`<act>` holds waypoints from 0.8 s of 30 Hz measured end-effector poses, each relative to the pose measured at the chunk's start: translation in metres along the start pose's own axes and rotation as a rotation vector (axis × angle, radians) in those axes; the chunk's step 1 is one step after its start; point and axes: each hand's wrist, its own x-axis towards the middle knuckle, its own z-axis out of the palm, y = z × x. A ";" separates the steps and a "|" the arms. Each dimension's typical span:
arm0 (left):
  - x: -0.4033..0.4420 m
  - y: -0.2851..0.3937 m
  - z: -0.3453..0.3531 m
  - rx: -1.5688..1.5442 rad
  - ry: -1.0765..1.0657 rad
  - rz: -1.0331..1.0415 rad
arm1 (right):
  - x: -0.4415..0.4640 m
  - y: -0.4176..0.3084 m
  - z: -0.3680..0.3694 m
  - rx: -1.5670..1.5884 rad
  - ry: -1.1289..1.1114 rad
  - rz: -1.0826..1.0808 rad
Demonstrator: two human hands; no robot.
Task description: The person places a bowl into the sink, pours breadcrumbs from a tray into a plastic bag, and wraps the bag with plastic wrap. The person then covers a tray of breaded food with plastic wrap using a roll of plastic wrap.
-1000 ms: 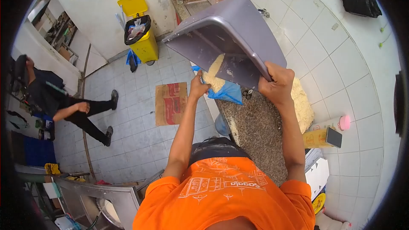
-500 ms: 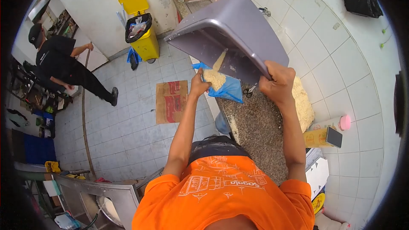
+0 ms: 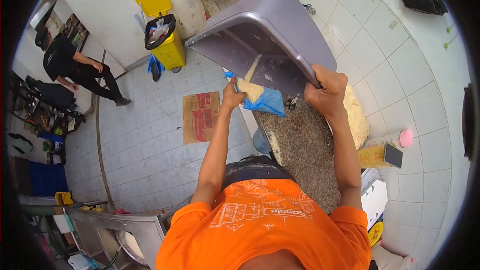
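My right hand (image 3: 327, 88) grips the rim of a large grey-purple plastic tub (image 3: 305, 25), which is tipped on its side with its mouth facing left and down. A thin line of pale crumbs (image 3: 251, 69) runs along the tub's inner corner toward a blue plastic bag (image 3: 270, 103). My left hand (image 3: 233, 95) is closed on the bag's edge under the tub's lip. Pale yellow crumbs (image 3: 250, 90) fill the bag's mouth. Scissors (image 3: 290, 103) lie on the speckled stone counter (image 3: 305, 145) beside the bag. A heap of crumbs (image 3: 356, 120) is partly hidden behind my right forearm.
A bottle with a pink lid (image 3: 404, 138) and a phone (image 3: 393, 155) are at the right wall. Flattened cardboard (image 3: 201, 117) lies on the floor near a yellow bin (image 3: 170, 50). A person in black (image 3: 67, 60) is at the far left by a long hose (image 3: 98, 140).
The tub has shifted slightly left and up in view, still tipped over the bag. The person in black has let go of the long hose and moved an arm down to the thigh.
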 end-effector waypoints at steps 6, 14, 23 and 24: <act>-0.001 0.001 -0.001 -0.024 -0.018 0.014 | 0.005 -0.005 0.001 0.025 0.065 -0.069; 0.004 0.003 -0.002 -0.001 -0.032 -0.019 | 0.003 -0.001 -0.001 -0.010 0.012 -0.093; 0.003 -0.003 0.000 -0.014 0.007 0.040 | -0.001 0.014 0.000 -0.015 0.109 0.070; 0.003 -0.003 0.000 -0.028 0.010 0.045 | -0.003 0.016 -0.003 -0.015 0.109 0.069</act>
